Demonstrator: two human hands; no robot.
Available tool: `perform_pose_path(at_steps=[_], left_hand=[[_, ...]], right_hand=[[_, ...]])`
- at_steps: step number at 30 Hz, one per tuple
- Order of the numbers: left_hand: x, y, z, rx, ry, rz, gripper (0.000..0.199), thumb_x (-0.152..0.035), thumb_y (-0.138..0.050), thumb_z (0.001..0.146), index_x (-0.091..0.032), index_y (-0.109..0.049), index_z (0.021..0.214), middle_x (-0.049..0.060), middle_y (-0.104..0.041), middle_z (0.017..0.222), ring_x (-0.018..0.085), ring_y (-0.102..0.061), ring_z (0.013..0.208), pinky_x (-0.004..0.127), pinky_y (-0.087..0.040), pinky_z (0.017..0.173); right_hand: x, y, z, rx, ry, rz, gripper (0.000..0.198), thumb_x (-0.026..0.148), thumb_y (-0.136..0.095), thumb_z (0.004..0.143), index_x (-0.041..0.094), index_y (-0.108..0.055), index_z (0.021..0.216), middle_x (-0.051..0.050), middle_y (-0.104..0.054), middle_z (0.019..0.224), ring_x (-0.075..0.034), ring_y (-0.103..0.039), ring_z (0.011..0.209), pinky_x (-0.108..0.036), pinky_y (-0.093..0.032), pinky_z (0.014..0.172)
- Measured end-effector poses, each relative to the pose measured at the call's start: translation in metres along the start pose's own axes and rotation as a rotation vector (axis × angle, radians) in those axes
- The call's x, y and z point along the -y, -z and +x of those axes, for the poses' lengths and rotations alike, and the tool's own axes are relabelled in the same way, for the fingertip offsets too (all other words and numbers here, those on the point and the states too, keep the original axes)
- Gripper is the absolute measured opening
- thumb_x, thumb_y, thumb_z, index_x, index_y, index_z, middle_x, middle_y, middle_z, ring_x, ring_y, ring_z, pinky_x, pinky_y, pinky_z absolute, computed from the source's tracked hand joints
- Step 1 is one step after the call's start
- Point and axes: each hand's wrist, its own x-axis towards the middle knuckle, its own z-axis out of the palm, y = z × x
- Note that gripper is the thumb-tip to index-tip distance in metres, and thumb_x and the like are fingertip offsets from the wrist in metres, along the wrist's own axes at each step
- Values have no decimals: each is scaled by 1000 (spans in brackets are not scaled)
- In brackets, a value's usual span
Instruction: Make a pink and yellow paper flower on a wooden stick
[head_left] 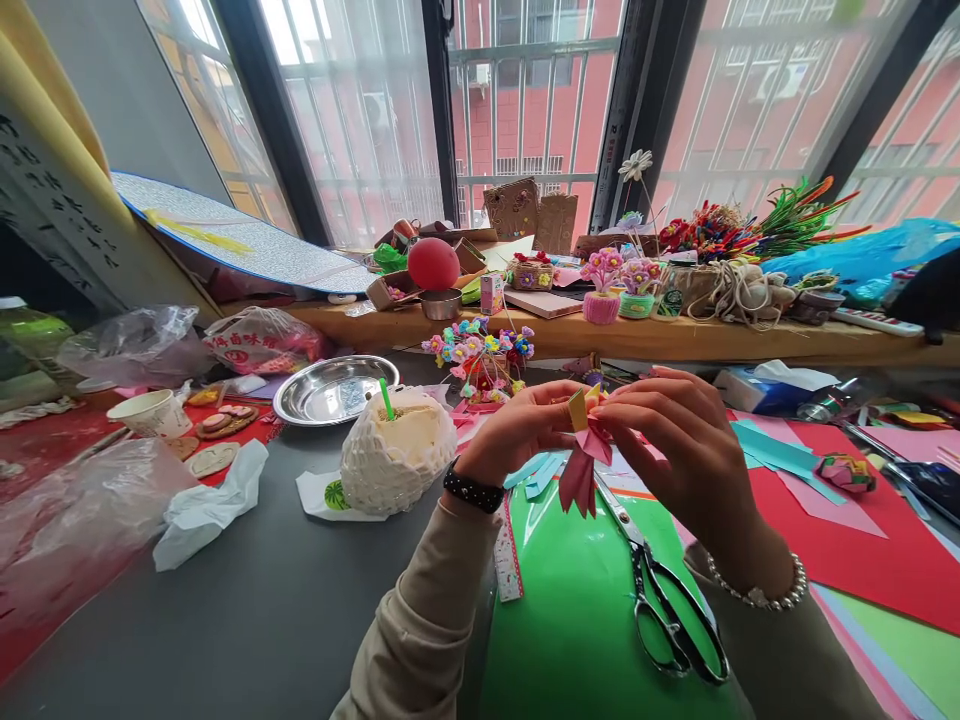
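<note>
Matt pink paper piece; glossy green sheet; shiny metal scissors.

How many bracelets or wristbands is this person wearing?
2: a black band at the wrist of the left hand, and a silver beaded bracelet at that of the right hand. More could be hidden under the sleeves.

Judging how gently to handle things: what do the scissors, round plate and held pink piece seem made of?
Scissors: apparently metal blades, by bright glints; glossy dark handles, material unclear.
Round plate: likely polished metal, given its reflections.
Pink piece: probably matte paper, from its crisp folds.
</note>
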Motion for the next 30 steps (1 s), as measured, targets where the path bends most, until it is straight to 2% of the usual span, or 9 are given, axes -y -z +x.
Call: perform_pose_path(at_steps=[5,11,19,24,30], left_hand=[[2,-3,4,-47,-26,4,28,-24,-74,54,-12,-61,75,-1,-60,66,5,-54,56,17,-38,56],[4,-2,6,-81,-39,-44,27,-23,-74,52,-12,-61,74,-1,-60,65,6,-53,54,18,-39,54],[2,-5,4,-94,-35,-31,26,-26,-74,53,-10,-62,70,0,-59,62,6,-52,53,18,-39,55],[1,-6,3,-57,-74,4,25,-28,-72,55,-10,-63,71,1,-59,63,7,-52,58,18,-38,58],[-1,-1,3,-29,-29,20,31,-30,-75,52,-10,-63,73,2,-60,65,7,-52,59,19,-39,60]], right_hand=[[0,-5,-3,-63,-26,-24,12,16,-59,75,25,-59,83,3,-66,71,-14,-57,73,-36,-40,84],[7,-8,-5,-63,53,-205,17,14,-60,73,24,-58,87,4,-68,74,-14,-58,73,-38,-37,89],[9,-9,-11,-90,83,-248,24,12,-60,74,27,-57,94,6,-69,76,-14,-60,76,-39,-35,91],[4,-9,-7,-127,-4,-82,21,14,-62,71,26,-59,88,3,-68,74,-16,-58,75,-37,-43,81],[-3,-4,0,4,-121,181,19,18,-57,76,23,-60,94,-3,-65,83,-17,-57,78,-35,-46,74]])
